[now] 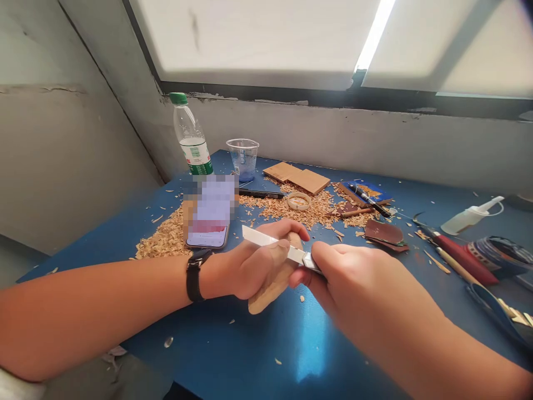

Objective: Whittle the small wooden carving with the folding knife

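My left hand (pixel 260 264), with a black watch on its wrist, is closed around a pale piece of wood (pixel 270 291). The lower end of the wood sticks out below my palm and its upper end shows by my fingers. My right hand (pixel 353 272) grips the handle of a utility knife (pixel 295 254). Its long blade lies across the wood and points to the left. My left thumb rests against the blade. Much of the knife's handle is hidden inside my right fist.
A phone (pixel 206 222) leans amid wood shavings (pixel 164 236). Behind stand a bottle (pixel 194 141) and a plastic cup (pixel 243 161). Wooden boards (pixel 306 178), a tape roll (pixel 298 201), sandpaper (pixel 385 233), a glue bottle (pixel 468 218) and a red-handled tool (pixel 464 258) lie on the blue table (pixel 233 355).
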A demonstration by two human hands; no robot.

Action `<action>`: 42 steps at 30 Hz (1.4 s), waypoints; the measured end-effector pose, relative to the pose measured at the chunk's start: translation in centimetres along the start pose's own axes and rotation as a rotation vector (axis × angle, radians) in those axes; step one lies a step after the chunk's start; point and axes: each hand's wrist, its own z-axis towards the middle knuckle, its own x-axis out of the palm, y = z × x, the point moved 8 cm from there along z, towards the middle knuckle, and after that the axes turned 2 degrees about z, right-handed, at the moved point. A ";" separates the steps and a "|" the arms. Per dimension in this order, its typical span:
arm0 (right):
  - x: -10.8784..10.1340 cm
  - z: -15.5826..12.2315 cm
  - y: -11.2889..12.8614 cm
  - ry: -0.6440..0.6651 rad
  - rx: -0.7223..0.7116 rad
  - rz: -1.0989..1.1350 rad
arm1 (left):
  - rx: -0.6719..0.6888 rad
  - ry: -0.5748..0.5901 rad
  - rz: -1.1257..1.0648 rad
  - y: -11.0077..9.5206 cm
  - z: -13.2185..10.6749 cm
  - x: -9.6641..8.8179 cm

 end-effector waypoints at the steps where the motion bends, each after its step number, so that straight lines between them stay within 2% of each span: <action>1: 0.0 -0.1 0.0 -0.011 0.010 -0.034 | -0.014 -0.003 -0.037 0.2 0.0 0.1; 6: 0.2 -0.5 0.2 -0.070 0.026 -0.171 | -0.068 0.000 -0.171 0.7 0.1 0.5; 12: -0.1 -0.6 0.3 -0.089 0.040 -0.208 | -0.096 0.000 -0.064 0.1 0.2 0.3; 15: -0.3 -0.5 0.1 -0.095 0.065 -0.222 | -0.100 -0.043 -0.016 -0.6 0.2 0.0; 18: -0.5 -0.2 -0.4 -0.063 0.109 -0.179 | -0.125 -0.083 0.054 -1.1 0.2 -0.4; 20: -0.6 0.0 -0.4 -0.018 0.099 -0.111 | -0.119 -0.056 0.061 -1.2 0.2 -0.3; 23: -1.0 0.1 0.5 0.086 -0.001 0.041 | -0.027 -0.012 0.052 -1.2 0.3 -0.1; 27: -1.1 -0.2 1.6 0.205 -0.105 0.240 | 0.092 0.033 0.172 -1.1 0.4 0.1; 36: 0.4 0.2 0.2 0.215 -0.028 0.106 | 0.067 0.007 0.143 -1.1 0.4 -0.1; 42: 0.4 0.2 -0.1 0.147 -0.015 0.079 | 0.018 0.034 0.046 -0.7 0.4 0.3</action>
